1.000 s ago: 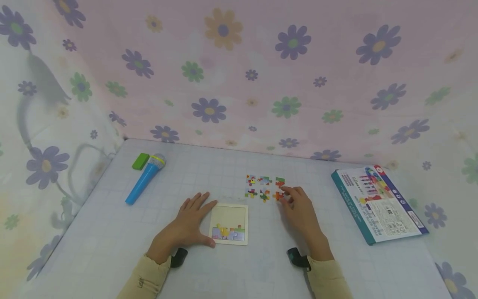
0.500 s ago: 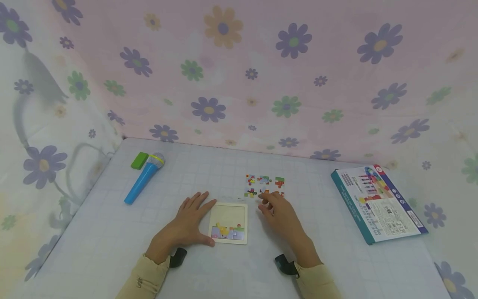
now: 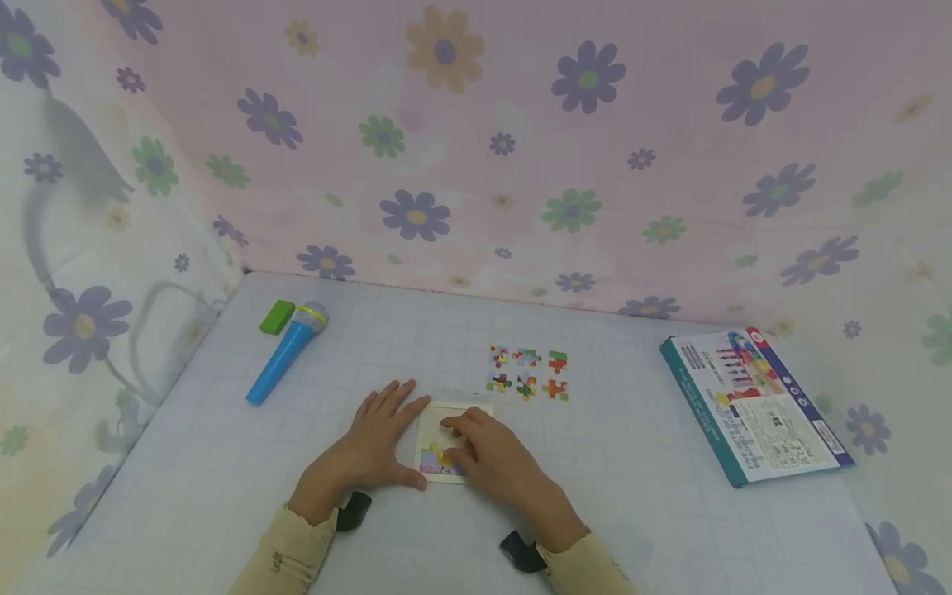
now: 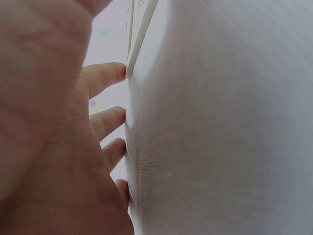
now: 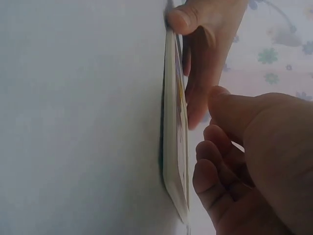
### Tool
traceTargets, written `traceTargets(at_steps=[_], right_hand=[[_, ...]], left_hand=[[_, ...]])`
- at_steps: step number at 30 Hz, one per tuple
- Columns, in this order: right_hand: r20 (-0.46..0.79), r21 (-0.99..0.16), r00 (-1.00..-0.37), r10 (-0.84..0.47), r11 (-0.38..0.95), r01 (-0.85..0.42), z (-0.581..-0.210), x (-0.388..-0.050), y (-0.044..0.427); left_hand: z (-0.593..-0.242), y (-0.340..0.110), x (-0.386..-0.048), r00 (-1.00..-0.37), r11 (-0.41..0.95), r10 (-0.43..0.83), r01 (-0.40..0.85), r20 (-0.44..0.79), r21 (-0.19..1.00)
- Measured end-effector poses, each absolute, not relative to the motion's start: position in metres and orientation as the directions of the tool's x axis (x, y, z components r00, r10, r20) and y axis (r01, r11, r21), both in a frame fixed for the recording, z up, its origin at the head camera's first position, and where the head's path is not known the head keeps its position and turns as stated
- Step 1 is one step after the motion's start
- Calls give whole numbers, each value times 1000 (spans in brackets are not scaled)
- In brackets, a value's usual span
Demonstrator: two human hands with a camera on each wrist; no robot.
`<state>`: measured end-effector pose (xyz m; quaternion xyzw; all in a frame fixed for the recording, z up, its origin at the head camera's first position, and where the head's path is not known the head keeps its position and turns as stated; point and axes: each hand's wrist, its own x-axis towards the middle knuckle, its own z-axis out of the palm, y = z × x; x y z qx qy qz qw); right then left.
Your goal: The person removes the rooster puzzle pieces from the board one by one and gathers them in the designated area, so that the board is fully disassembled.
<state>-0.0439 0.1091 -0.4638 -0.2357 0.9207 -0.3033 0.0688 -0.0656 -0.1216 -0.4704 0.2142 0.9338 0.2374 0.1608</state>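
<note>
A small cream puzzle tray [image 3: 434, 428] lies on the table between the hands, with joined jigsaw pieces [image 3: 430, 460] along its near side. My left hand [image 3: 375, 450] rests flat with spread fingers at the tray's left edge; its thumb and index finger touch the frame. Over the tray's right part hovers my right hand [image 3: 494, 459], fingers loosely bent. No piece shows between its thumb [image 5: 225, 105] and fingers in the right wrist view. Several loose jigsaw pieces [image 3: 557, 361] lie in two rows behind the tray. The tray's right side is partly hidden by the right hand.
At the left lie a blue toy microphone [image 3: 283, 359] and a green block [image 3: 277, 316]. A flat boxed set [image 3: 759, 409] with a teal side lies at the right. A flowered cloth wall [image 3: 506, 223] stands behind the white table [image 3: 729, 537].
My right hand has moved left and nearer, from the loose pieces to above the tray. The loose pieces and my left hand keep their places.
</note>
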Motion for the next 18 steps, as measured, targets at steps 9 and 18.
traceTargets(at_steps=[9, 18], right_hand=[[-40, -569, -858, -512, 717, -402, -469, -44, 100], [-3, -504, -846, -534, 731, -460, -472, -41, 97]], left_hand=[[-470, -123, -65, -856, 786, 488, 347, -170, 512], [-472, -123, -66, -851, 780, 495, 346, -176, 521]])
